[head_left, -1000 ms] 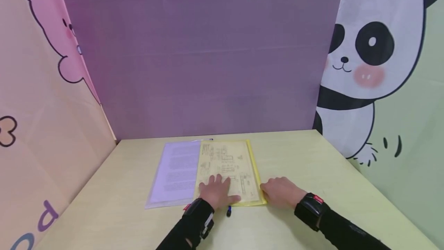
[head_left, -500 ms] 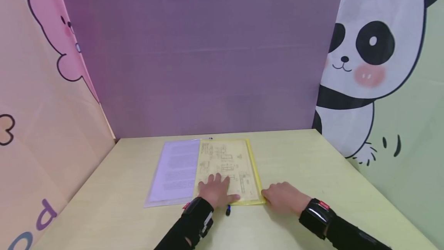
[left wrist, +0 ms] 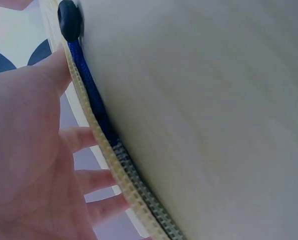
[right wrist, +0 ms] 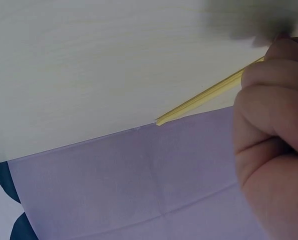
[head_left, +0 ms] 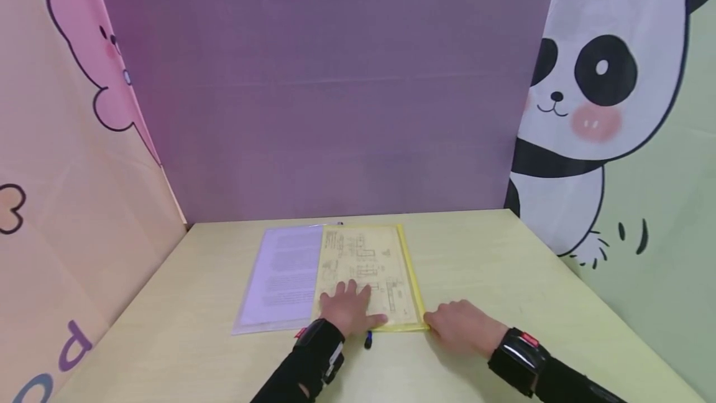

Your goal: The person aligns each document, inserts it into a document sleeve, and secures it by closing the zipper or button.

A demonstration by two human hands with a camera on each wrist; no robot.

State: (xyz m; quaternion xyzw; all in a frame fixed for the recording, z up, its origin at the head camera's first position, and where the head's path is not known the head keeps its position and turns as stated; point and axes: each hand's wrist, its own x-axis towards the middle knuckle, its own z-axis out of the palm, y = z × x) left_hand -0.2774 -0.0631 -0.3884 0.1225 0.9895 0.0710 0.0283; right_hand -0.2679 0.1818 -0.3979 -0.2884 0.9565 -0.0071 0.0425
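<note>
A yellow see-through zip document pouch (head_left: pixel 386 260) with a printed drawing inside lies flat, partly over a purple document pouch (head_left: pixel 285 272) holding a text sheet. My left hand (head_left: pixel 348 310) rests with spread fingers on the yellow pouch's near part. Just below that hand, a zipper pull (head_left: pixel 368 339) with a blue cord and dark end sticks out; the left wrist view shows this cord (left wrist: pixel 91 95) beside the zipper edge (left wrist: pixel 121 175). My right hand (head_left: pixel 461 325) pinches the yellow pouch's near right corner, its fingers curled. In the right wrist view, the fingers (right wrist: pixel 268 100) hide the gripped part of the yellow edge (right wrist: pixel 203 97).
The pale wooden table (head_left: pixel 184 303) extends on both sides of the pouches. A purple backdrop (head_left: pixel 347 92) stands behind its far edge. Printed cartoon panels flank it, with a panda (head_left: pixel 593 79) at the right. A thin dark tip (head_left: pixel 340 223) pokes out beyond the pouches' far edge.
My right hand has slid toward me along the yellow pouch's right edge, down to the near corner. The left hand and both pouches stay in place.
</note>
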